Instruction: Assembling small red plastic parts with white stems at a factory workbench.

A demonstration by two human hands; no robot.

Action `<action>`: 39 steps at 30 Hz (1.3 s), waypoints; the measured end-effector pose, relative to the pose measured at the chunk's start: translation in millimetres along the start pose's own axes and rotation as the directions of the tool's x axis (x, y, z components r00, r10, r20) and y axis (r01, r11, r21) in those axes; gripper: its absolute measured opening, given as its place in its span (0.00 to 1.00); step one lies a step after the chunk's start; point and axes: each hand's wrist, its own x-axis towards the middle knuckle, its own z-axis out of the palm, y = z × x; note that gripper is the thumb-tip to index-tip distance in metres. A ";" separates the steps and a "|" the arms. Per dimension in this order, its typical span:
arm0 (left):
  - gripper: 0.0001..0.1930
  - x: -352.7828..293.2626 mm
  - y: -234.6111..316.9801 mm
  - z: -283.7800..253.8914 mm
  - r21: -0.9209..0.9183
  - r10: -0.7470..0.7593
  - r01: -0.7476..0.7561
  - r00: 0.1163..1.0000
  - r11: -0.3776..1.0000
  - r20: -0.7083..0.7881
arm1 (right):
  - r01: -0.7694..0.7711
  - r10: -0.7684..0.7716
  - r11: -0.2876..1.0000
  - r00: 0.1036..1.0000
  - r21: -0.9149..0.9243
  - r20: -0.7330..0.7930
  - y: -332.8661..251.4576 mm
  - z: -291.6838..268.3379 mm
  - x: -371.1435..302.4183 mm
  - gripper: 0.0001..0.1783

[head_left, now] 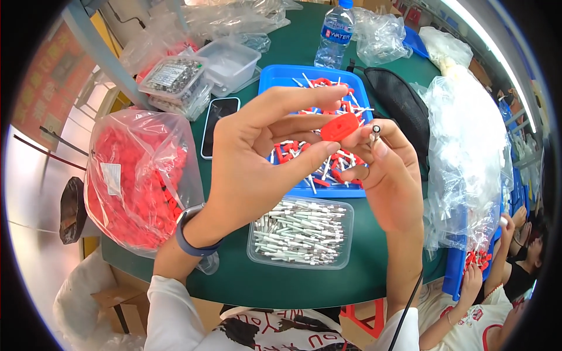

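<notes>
Above the table, my left hand (pixel 252 152) pinches a small red plastic cap (pixel 339 127) between thumb and fingers. Close by on its right, my right hand (pixel 392 169) grips a thin white rod with a dark metal tip (pixel 376 130), its tip pointing up. The cap and the rod look apart. Behind my hands lies a blue tray (pixel 275 76) with many white rods joined to red caps. Nearer to me stands a clear plastic box (pixel 252 257) filled with loose white rods (pixel 298 234).
A clear bag of red caps (pixel 134 175) sits at left, beside a phone (pixel 221 126). Lidded boxes (pixel 172 76) and a water bottle (pixel 335 38) stand farther back. A black pouch (pixel 398 99) and plastic bags (pixel 465 152) lie at right, where another person's hands (pixel 470 281) work.
</notes>
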 end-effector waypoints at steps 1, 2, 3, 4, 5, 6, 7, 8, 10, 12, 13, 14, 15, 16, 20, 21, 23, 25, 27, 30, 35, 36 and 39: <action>0.24 0.4 -0.5 -0.3 -0.005 -0.008 0.008 1.000 1.000 -0.004 | 0.001 -0.001 1.000 1.000 0.000 0.002 -0.3 0.8 1.0 0.11; 0.24 0.6 0.0 -1.0 -0.007 -0.011 0.011 1.000 1.000 -0.001 | 0.023 -0.025 0.997 0.999 -0.073 -0.026 -1.1 2.9 0.5 0.11; 0.25 1.2 0.8 -2.5 -0.028 -0.078 0.079 0.996 0.996 0.046 | 0.042 -0.050 0.988 0.997 -0.145 -0.054 -1.4 4.4 -0.3 0.11; 0.25 1.5 1.0 -3.9 -0.046 -0.144 0.149 0.985 0.988 0.094 | 0.040 -0.049 0.989 0.997 -0.145 -0.061 -1.1 4.9 -1.7 0.11; 0.25 2.9 1.7 -5.7 -0.045 -0.145 0.150 0.985 0.988 0.095 | 0.068 -0.086 0.965 0.994 -0.252 -0.062 -1.7 5.6 -1.2 0.10; 0.26 4.0 2.0 -7.4 -0.020 -0.198 0.201 0.974 0.979 0.114 | 0.093 -0.122 0.930 0.991 -0.356 -0.059 -2.2 6.2 -0.7 0.10; 0.26 5.3 2.1 -8.4 0.006 -0.251 0.252 0.959 0.968 0.132 | 0.092 -0.122 0.930 0.991 -0.355 -0.062 -2.4 6.8 0.0 0.10; 0.26 6.0 0.9 -8.7 0.006 -0.255 0.257 0.958 0.966 0.133 | 0.151 -0.186 0.873 0.982 -0.463 -0.032 -1.1 6.6 0.7 0.10; 0.26 7.5 -2.1 -8.8 -0.151 -0.339 0.357 0.931 0.922 0.133 | 0.201 -0.243 0.803 0.970 -0.561 -0.001 -2.2 4.6 0.7 0.09; 0.24 7.3 -0.9 -9.8 -0.220 -0.361 0.387 0.921 0.896 0.148 | 0.155 -0.247 0.694 0.968 -0.703 -0.031 -10.6 6.7 -2.2 0.11; 0.21 6.5 0.4 -10.5 -0.287 -0.377 0.408 0.912 0.866 0.161 | 0.150 -0.246 0.696 0.969 -0.702 -0.038 -13.0 8.4 -2.5 0.11; 0.22 7.1 2.7 -10.8 -0.328 -0.428 0.462 0.887 0.824 0.175 | 0.195 -0.299 0.619 0.954 -0.761 0.001 -16.1 8.6 -2.3 0.12; 0.22 8.1 4.4 -11.8 -0.329 -0.430 0.466 0.885 0.821 0.180 | 0.237 -0.348 0.534 0.937 -0.812 0.045 -18.0 8.2 -2.8 0.13; 0.25 9.4 5.8 -12.9 -0.330 -0.467 0.511 0.859 0.794 0.208 | 0.233 -0.364 0.542 0.931 -0.807 0.025 -17.6 7.5 -4.0 0.13; 0.22 7.9 1.2 -9.8 -0.367 -0.441 0.474 0.880 0.801 0.175 | 0.258 -0.367 0.424 0.925 -0.868 0.096 -19.5 5.9 -4.4 0.10; 0.22 6.3 0.6 -10.2 -0.365 -0.445 0.478 0.878 0.799 0.175 | 0.254 -0.375 0.392 0.922 -0.884 0.099 -18.7 7.9 -4.3 0.09; 0.21 5.0 0.9 -11.5 -0.321 -0.449 0.480 0.877 0.816 0.172 | 0.249 -0.385 0.360 0.918 -0.899 0.100 -20.5 10.3 -4.1 0.08; 0.23 4.3 -2.3 -13.8 -0.274 -0.437 0.473 0.880 0.837 0.185 | 0.277 -0.380 0.242 0.909 -0.930 0.172 -24.1 11.8 -3.6 0.09; 0.25 5.6 -3.5 -14.0 -0.226 -0.425 0.461 0.885 0.858 0.191 | 0.303 -0.376 0.225 0.904 -0.926 0.205 -25.8 8.2 -3.7 0.10; 0.23 6.1 -0.7 -11.2 -0.113 -0.360 0.381 0.917 0.917 0.172 | 0.317 -0.361 0.250 0.907 -0.915 0.216 -24.8 3.6 -3.6 0.11; 0.18 2.8 -1.6 -9.1 -0.187 -0.351 0.367 0.929 0.911 0.115 | 0.222 -0.292 0.445 0.952 -0.868 0.094 -23.1 7.4 -5.9 0.11; 0.18 3.9 -1.0 -9.4 -0.189 -0.351 0.367 0.929 0.911 0.116 | 0.196 -0.304 0.494 0.952 -0.847 0.043 -22.1 9.3 -6.4 0.10; 0.22 4.0 3.5 -7.9 -0.124 -0.401 0.421 0.902 0.899 0.158 | 0.195 -0.323 0.532 0.946 -0.824 0.016 -21.5 8.8 -7.1 0.10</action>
